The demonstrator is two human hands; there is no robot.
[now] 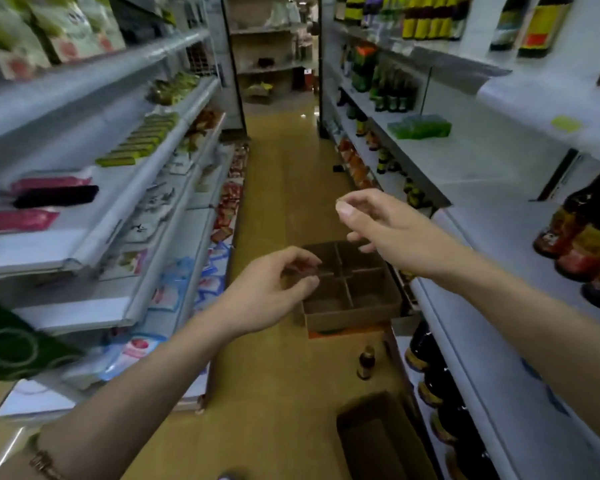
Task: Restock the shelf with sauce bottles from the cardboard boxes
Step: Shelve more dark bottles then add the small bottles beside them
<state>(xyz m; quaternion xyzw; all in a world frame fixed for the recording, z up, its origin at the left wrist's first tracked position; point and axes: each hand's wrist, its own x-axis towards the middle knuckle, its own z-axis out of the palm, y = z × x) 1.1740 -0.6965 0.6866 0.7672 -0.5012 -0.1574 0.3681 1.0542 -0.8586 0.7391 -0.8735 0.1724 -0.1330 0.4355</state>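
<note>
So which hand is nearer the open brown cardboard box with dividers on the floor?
Left. The left hand overlaps the divided cardboard box at its left edge; the right hand hangs above its far edge.

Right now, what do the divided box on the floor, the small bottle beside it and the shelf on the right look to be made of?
Divided box: brown cardboard, matte, thin partition walls forming a grid.
Small bottle: likely dark glass or plastic with a golden cap; too blurred to tell which.
Shelf: probably painted metal, smooth pale grey with a slight sheen.

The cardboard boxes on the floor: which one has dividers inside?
The farther box, beyond the hands, by the right shelving. Cardboard dividers split it into compartments, which look empty. The nearer box, at the bottom of the view, shows none.
</note>
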